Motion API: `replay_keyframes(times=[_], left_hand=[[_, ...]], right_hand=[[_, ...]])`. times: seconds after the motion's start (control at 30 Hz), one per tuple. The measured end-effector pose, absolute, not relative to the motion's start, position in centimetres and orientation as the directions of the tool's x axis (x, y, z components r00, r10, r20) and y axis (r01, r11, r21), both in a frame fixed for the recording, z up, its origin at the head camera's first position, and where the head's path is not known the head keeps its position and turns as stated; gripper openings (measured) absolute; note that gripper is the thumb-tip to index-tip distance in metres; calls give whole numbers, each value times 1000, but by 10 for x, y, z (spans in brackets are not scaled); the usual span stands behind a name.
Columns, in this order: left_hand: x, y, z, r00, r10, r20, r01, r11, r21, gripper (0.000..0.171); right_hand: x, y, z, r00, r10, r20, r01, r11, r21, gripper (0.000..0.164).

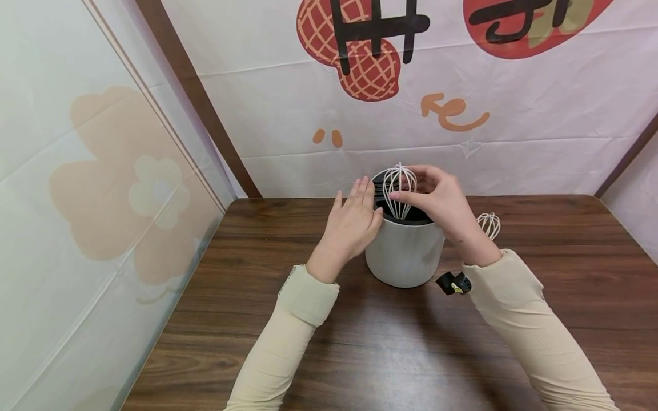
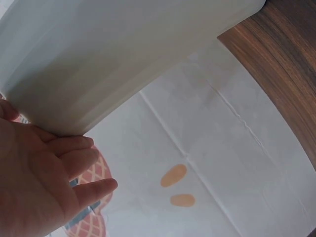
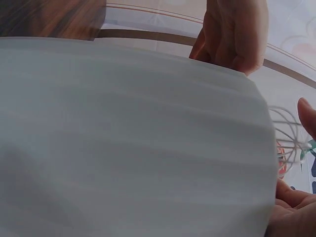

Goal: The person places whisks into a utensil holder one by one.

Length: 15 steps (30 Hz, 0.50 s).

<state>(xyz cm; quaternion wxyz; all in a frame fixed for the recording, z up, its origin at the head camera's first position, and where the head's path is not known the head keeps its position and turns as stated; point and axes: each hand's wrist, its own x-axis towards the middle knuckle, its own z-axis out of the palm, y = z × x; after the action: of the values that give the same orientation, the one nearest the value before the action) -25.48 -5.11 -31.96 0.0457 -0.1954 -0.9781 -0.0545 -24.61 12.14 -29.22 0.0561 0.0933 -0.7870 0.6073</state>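
A pale grey cylindrical utensil holder (image 1: 405, 254) with a black inner rim stands upright on the table. A wire whisk (image 1: 400, 182) is in its mouth, wire head up; its handle is hidden inside. My right hand (image 1: 447, 200) holds the whisk's wire head, thumb in front and fingers behind. In the right wrist view the whisk (image 3: 287, 140) shows between thumb and fingers; how tightly I hold it is unclear. My left hand (image 1: 352, 222) rests against the holder's left rim, fingers extended. The left wrist view shows this hand (image 2: 44, 173) touching the holder's wall (image 2: 98, 64).
A second whisk's wire head (image 1: 489, 225) shows on the brown wooden table (image 1: 247, 319), right of the holder and partly behind my right wrist. A small black device (image 1: 454, 283) sits at my right cuff. Printed white cloth (image 1: 288, 171) hangs behind the table and on the left.
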Motion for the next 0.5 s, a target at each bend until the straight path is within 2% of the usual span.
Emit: replay_keyframes(times=[0.33, 0.5], left_hand=[[-256, -51, -321, -919, 375, 118, 386, 918, 90, 59], [-255, -50, -321, -918, 377, 121, 388, 917, 89, 59]], right_hand=[[-242, 128, -288, -973, -58, 224, -232, 258, -938, 53], [-238, 136, -288, -968, -41, 247, -250, 202, -947, 50]])
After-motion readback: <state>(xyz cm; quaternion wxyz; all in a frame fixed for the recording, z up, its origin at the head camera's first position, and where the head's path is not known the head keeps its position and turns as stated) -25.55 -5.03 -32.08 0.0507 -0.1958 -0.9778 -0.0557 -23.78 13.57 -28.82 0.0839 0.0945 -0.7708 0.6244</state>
